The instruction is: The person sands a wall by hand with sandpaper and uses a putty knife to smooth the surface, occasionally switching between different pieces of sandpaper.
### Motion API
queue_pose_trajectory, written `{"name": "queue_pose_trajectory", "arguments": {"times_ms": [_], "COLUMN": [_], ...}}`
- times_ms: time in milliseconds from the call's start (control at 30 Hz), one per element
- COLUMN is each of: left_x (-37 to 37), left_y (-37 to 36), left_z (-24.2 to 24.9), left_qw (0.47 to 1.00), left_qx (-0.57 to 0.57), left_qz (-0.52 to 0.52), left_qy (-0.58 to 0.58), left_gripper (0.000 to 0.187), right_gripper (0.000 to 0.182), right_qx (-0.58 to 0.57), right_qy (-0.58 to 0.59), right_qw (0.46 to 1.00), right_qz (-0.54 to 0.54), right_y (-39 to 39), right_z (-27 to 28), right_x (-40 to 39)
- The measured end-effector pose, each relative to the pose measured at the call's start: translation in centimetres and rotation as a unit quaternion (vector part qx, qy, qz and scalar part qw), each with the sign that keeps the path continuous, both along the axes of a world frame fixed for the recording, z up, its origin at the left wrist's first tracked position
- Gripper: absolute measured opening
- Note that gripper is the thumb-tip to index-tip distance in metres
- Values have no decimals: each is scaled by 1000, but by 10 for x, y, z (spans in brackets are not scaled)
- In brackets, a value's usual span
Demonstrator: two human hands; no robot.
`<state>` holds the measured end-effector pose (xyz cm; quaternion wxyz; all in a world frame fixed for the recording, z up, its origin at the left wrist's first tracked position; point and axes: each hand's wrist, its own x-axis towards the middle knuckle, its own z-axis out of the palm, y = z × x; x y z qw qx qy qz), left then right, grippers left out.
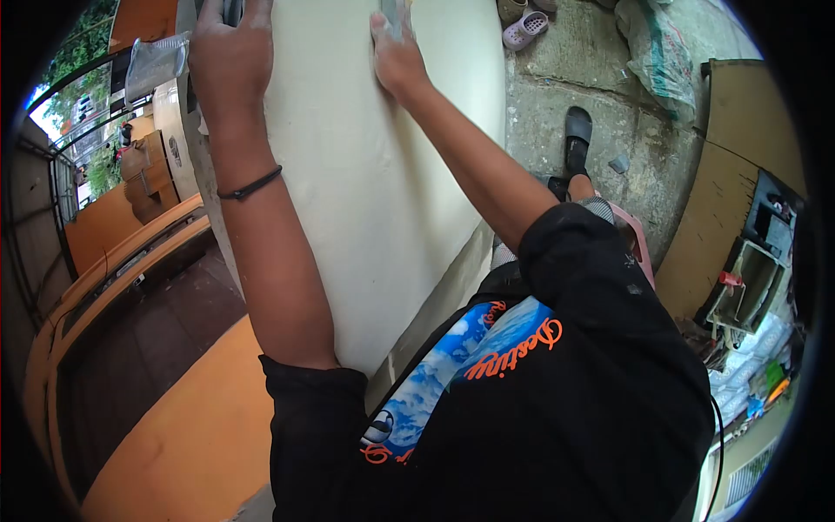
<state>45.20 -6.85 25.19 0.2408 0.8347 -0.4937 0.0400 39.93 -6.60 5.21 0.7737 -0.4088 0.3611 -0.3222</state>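
A long, smooth off-white panel (339,200) with a rounded right side stretches away in front of me. At its far left edge my left hand (230,61) is closed around a dark grey thing (232,12), cut off by the top of the view. My right hand (400,61) rests over the panel, closed on a flat, pale grey piece (392,16); its kind does not show clearly. Whitish dust marks the fingers of this hand. A clear crumpled plastic piece (156,70) sits just left of my left hand.
Below left is an orange-edged structure (183,418) with a dark recessed part (148,322). On the concrete floor (600,78) to the right are a pale clog (525,30), a white sack (657,56) and my sandalled foot (577,139). A brown board (722,191) stands beyond, near clutter.
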Motion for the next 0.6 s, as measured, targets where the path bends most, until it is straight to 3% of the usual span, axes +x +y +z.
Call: {"name": "queue_pose_trajectory", "arguments": {"times_ms": [33, 100, 200, 300, 333, 433, 467, 533, 600], "left_x": [5, 10, 10, 7, 6, 9, 11, 16, 12], "left_y": [1, 5, 3, 6, 4, 3, 2, 4, 3], "left_z": [-1, -4, -3, -2, -1, -2, -2, -5, -5], "left_qw": [1000, 997, 997, 997, 997, 998, 998, 999, 999], "left_qx": [-5, 2, 0, 5, 5, 6, 3, -6, -13], "left_qz": [-7, 73, 80, 80, 72, 50, 50, 43, 51], "left_qy": [-3, -36, -10, 14, 22, 27, 27, 2, 4], "left_gripper": [38, 54, 55, 55, 56, 57, 57, 59, 59], "right_gripper": [61, 59, 61, 67, 69, 68, 70, 72, 66], "right_qx": [-103, -53, 32, 24, 118, 141, 147, 222, 98], "right_qy": [36, 59, 77, 125, 143, 243, 256, 183, 127], "right_qw": [993, 996, 989, 990, 979, 955, 955, 945, 980], "right_qz": [-48, 35, 122, 61, 79, 93, 21, 155, 120], "right_y": [21, 97, 190, 153, 122, 45, 40, 41, 115], "right_z": [7, 7, 6, -32, -49, -104, -121, -77, -38], "right_x": [-12, -61, -123, -86, -70, -36, -23, -48, -72]}}
